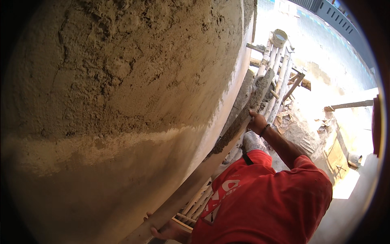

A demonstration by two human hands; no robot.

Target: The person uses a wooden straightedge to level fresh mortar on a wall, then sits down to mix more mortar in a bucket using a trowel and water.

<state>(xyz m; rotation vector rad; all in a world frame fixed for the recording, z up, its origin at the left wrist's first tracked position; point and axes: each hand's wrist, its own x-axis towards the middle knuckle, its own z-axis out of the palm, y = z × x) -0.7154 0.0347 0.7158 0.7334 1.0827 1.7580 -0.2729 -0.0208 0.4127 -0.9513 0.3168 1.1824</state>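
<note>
Lower end of long board cut off past left hand, that palm hidden beneath, digits clasping both edges, right hand gripping near edge, fingers mostly unseen, board straight, grey-brown, mortar caked beyond right hand.

left: wall blocks | beyond board: poles | right: open above rubble

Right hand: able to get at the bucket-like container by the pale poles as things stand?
Probably not: the right hand is taken up holding the long board, and the bucket-like container looks well beyond it.
</note>
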